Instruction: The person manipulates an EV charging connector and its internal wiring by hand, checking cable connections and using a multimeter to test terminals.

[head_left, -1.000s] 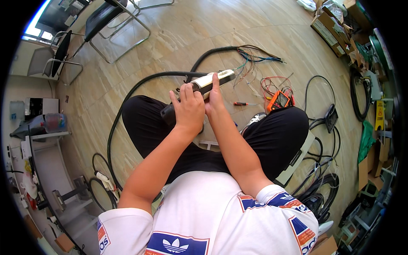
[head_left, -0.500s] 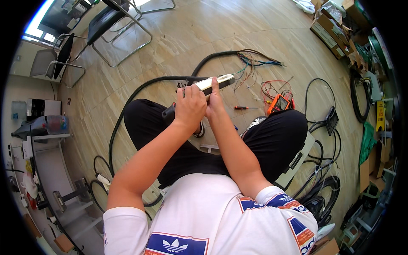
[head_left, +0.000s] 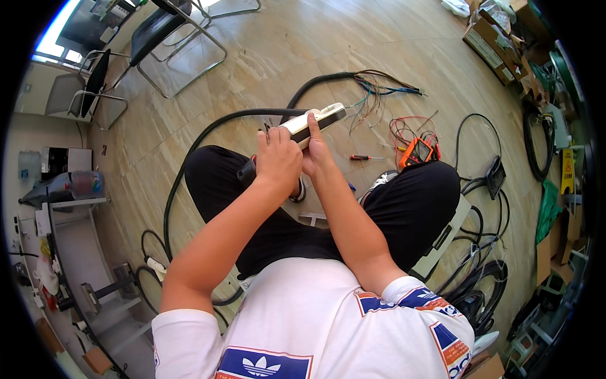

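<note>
A long white-and-black handheld housing (head_left: 329, 114), which looks like a charging connector, is held above the floor between my knees. My right hand (head_left: 315, 153) grips its middle from below, thumb laid along the upper side. Closed over the nearer part is my left hand (head_left: 276, 158), whose fingers hide much of it. Small dark prongs stick up by the left fingertips. A black rounded end (head_left: 245, 172) shows below the left hand. Beyond the housing lies a thick black cable (head_left: 218, 123), its loose thin wires (head_left: 379, 87) fanned out on the floor.
On the floor to the right lie a screwdriver (head_left: 364, 157) and an orange multimeter (head_left: 416, 151) with red leads. Coiled black cables (head_left: 486, 284) and cardboard boxes (head_left: 489, 54) line the right side. Chairs (head_left: 154, 41) stand far left, a metal-framed shelf (head_left: 95, 252) nearer.
Both hands and the housing have shifted slightly, the housing's far end moving a little up and left in view. The grip stays much the same.
</note>
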